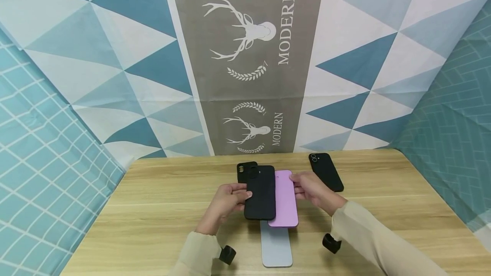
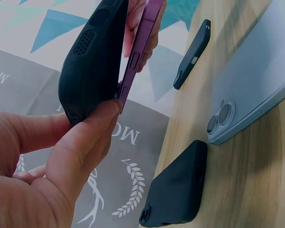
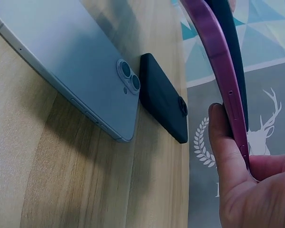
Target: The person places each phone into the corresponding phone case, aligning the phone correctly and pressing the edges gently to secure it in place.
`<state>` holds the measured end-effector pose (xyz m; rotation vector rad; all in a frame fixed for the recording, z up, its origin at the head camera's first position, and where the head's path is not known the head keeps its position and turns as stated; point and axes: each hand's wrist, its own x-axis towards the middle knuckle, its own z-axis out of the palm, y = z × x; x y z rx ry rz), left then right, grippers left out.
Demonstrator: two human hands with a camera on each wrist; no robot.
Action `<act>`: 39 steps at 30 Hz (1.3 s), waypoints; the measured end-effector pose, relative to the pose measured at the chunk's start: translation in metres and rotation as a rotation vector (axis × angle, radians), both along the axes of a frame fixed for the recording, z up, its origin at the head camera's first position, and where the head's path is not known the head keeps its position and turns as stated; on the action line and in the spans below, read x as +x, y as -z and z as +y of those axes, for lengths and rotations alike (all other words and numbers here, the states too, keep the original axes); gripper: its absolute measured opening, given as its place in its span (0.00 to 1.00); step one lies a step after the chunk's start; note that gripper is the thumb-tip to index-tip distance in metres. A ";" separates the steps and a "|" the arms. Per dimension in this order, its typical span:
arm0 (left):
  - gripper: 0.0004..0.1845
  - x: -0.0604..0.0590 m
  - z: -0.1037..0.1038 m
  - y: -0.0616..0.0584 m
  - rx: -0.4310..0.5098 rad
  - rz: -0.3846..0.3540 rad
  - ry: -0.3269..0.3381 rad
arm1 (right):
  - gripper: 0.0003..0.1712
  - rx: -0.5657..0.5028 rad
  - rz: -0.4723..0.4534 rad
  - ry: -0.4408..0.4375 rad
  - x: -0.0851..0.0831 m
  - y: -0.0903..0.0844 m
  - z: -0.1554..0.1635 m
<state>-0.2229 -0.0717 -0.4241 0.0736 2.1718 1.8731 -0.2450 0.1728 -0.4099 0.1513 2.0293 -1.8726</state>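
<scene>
We hold two things above the wooden table [image 1: 161, 208], side by side and overlapping. Our left hand [image 1: 226, 201] grips a black phone case [image 1: 261, 193] by its left edge, thumb on its face and fingers curled behind; in the left wrist view the thumb [image 2: 85, 137] presses against the case's rounded corner. Our right hand [image 1: 312, 188] pinches a purple phone [image 1: 284, 199] along its right edge, and the right wrist view shows the thumb [image 3: 225, 142] lying against the phone's thin side. The black case overlaps the purple phone's left edge, and from the left wrist the two stand nearly edge to edge, the phone just behind the case.

On the table below them lies a pale blue phone [image 1: 275, 246], back up, with its twin camera lenses [image 2: 218, 118] showing in the left wrist view. A second black case [image 1: 245, 171] lies just beyond the held one, partly hidden by it. A third black case [image 1: 326, 171] rests farther right, well apart from the others, near the back edge. A patterned cloth [image 1: 245, 54] with deer and the word MODERN hangs behind the table.
</scene>
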 end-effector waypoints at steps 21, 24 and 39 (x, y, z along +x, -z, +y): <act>0.26 0.002 0.009 0.000 0.012 -0.006 0.020 | 0.17 -0.061 -0.020 0.027 -0.004 -0.001 -0.008; 0.26 0.002 0.010 0.001 0.012 -0.003 0.023 | 0.16 -0.069 -0.022 0.020 -0.005 0.000 -0.009; 0.25 0.004 0.015 0.003 0.005 -0.011 0.055 | 0.16 -0.103 -0.030 0.001 -0.004 -0.002 -0.009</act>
